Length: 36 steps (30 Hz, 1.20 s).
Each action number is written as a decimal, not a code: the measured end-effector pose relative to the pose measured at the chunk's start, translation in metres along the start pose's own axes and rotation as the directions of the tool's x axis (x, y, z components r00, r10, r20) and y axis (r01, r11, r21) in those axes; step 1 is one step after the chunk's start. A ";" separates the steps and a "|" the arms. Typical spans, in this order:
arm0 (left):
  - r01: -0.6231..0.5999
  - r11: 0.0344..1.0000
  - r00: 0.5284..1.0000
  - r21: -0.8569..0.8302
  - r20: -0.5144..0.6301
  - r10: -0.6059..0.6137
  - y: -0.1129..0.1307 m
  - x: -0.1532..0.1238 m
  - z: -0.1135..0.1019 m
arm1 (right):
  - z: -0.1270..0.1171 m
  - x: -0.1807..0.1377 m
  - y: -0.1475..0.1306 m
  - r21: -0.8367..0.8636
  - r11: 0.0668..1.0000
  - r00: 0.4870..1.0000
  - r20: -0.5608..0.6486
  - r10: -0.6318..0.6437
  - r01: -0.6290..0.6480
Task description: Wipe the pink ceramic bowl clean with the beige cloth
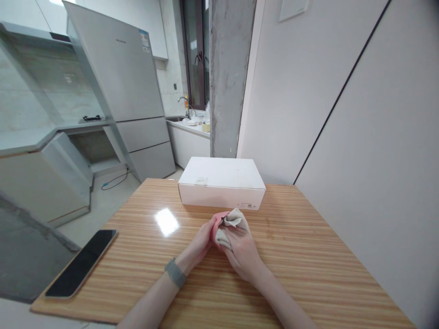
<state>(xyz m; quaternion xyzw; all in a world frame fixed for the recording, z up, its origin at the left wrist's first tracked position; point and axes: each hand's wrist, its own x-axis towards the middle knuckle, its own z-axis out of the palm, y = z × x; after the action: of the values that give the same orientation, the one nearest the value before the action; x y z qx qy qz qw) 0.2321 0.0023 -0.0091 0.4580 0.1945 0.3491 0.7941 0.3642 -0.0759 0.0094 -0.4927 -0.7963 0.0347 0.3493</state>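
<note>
Above the wooden table (302,246), both my hands meet around a small bundle. My left hand (202,238) is closed on the left side of a pink item (216,225); its kind is hard to make out because the fingers and cloth cover most of it. An off-white cloth (242,218) is gripped in my right hand (242,254) and pressed against or into the pink item. A small dark spot shows between the two. My left wrist wears a grey band.
A white closed box (219,173) stands just beyond my hands. A black-screened phone (82,262) lies at the table's left edge. Behind are a tall fridge (120,68), a sink counter (188,137) and a concrete column (229,82); a white wall (377,160) borders the right.
</note>
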 end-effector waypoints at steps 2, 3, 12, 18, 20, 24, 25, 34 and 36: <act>0.019 1.000 1.000 0.007 -0.024 -0.019 0.001 0.000 0.000 | 0.000 0.001 -0.003 -0.002 1.000 1.000 0.007 0.008 -0.008; 0.026 1.000 0.999 0.005 -0.032 -0.026 0.002 0.000 -0.001 | -0.001 0.002 -0.004 0.000 1.000 1.000 0.011 0.009 -0.009; 0.001 1.000 0.995 -0.027 -0.099 -0.004 -0.005 0.001 -0.003 | -0.001 0.002 -0.002 0.043 0.998 0.999 -0.004 0.035 -0.035; -0.014 0.995 0.998 -0.103 -0.057 0.008 0.000 -0.003 0.002 | 0.003 0.000 0.002 0.092 0.993 0.995 -0.049 0.081 -0.077; -0.001 0.990 0.999 -0.140 -0.050 -0.006 -0.001 -0.004 -0.002 | 0.004 -0.001 0.001 0.099 0.991 0.993 -0.054 0.100 -0.095; 0.072 0.978 0.997 -0.197 -0.014 -0.076 -0.009 -0.001 -0.009 | 0.006 -0.003 0.001 0.118 0.989 0.994 -0.046 0.096 -0.090; 0.098 0.974 0.995 -0.202 -0.006 -0.101 -0.010 0.000 -0.010 | 0.006 -0.004 0.001 0.120 0.990 0.995 -0.043 0.086 -0.080; 0.167 0.979 0.979 -0.115 -0.096 -0.179 -0.009 0.002 -0.011 | 0.005 -0.003 -0.004 0.047 0.996 0.995 -0.060 0.074 -0.071; 0.165 0.981 0.979 -0.099 -0.104 -0.175 -0.009 0.001 -0.012 | 0.005 -0.004 -0.004 0.040 0.996 0.995 -0.059 0.077 -0.075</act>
<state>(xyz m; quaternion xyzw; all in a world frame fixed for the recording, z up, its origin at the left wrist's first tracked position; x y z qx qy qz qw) 0.2288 0.0074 -0.0229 0.3833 0.2613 0.3134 0.8286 0.3588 -0.0794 0.0051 -0.5168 -0.7651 0.0482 0.3811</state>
